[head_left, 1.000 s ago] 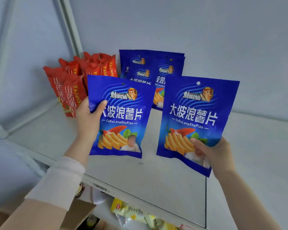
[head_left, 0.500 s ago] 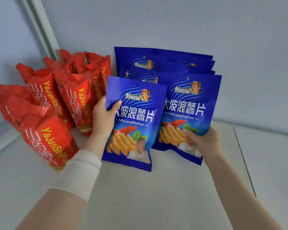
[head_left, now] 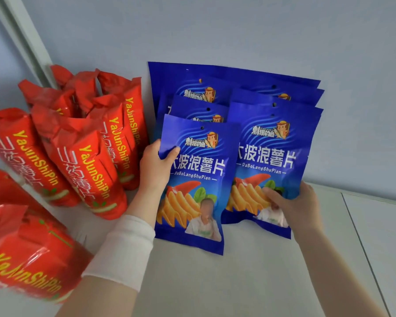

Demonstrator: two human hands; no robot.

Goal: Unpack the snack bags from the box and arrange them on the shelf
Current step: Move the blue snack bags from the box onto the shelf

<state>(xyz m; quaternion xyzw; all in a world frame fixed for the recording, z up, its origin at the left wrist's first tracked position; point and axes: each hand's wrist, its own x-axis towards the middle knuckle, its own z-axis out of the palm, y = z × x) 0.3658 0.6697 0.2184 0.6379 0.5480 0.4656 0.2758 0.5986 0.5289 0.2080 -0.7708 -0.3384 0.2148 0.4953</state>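
1. The left blue bag [head_left: 197, 179] and right blue bag [head_left: 270, 161] were held out in the air 1 second ago. Now they lean side by side against the blue rows [head_left: 238, 78], lower edges at the shelf [head_left: 238, 282].
2. The left hand [head_left: 156, 165] grips the left blue bag's upper edge; the right hand [head_left: 293, 207] pinches the right blue bag's lower corner.
3. Red bags [head_left: 89, 168] stand just left.
4. Placement looks nearly done: only releasing remains.

Tall packs [head_left: 82, 170] left of flat pouches [head_left: 270, 156], both on shelf [head_left: 238, 282], pouches against wall [head_left: 215, 30]
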